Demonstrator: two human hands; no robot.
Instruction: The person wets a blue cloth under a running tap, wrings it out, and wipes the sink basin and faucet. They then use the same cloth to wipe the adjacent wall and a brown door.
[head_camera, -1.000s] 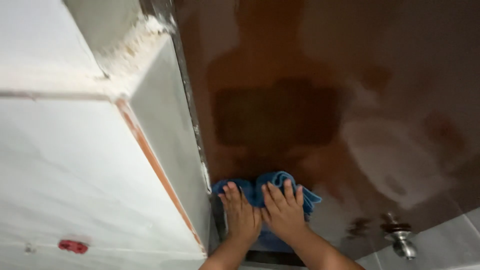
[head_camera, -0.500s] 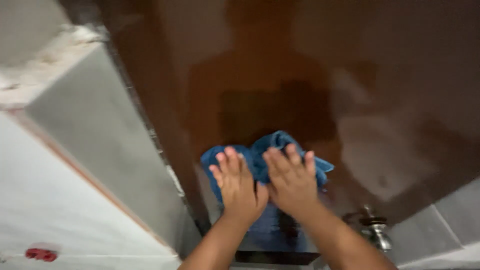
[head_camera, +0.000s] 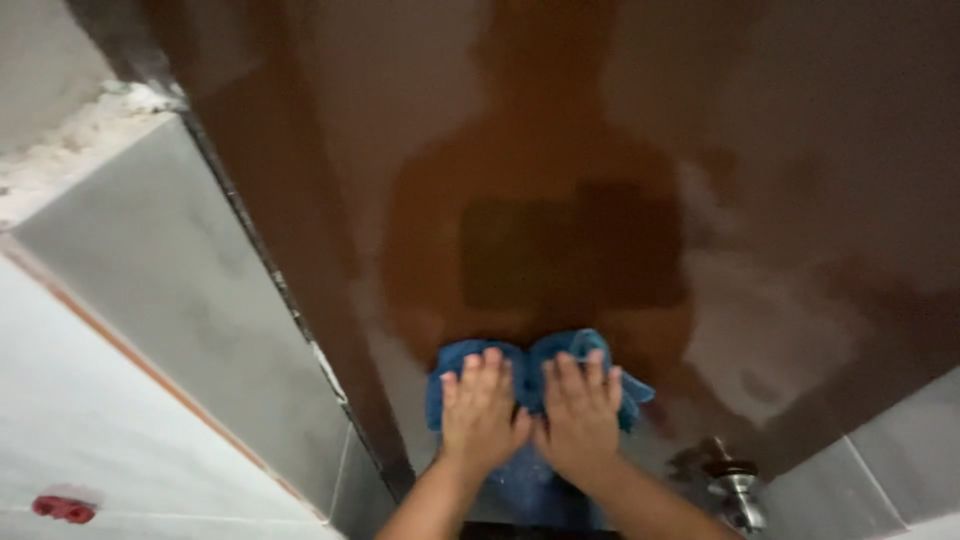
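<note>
Blue cloth (head_camera: 530, 400) flat under both open-palmed hands, left (head_camera: 480, 412) beside right (head_camera: 580, 420), against brown door (head_camera: 560, 150).

Soft blue cloth (head_camera: 530, 400) of napped textile, glossy smooth brown door panel (head_camera: 600, 200) with wet reflective sheen, matt grey tiles (head_camera: 170, 290), polished metal handle (head_camera: 738, 490), rough crumbling plaster edge (head_camera: 80, 130)

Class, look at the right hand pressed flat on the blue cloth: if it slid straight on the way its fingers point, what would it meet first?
The right hand would first cross the blue cloth's bunched edge, then only bare brown door; the way looks free.
</note>
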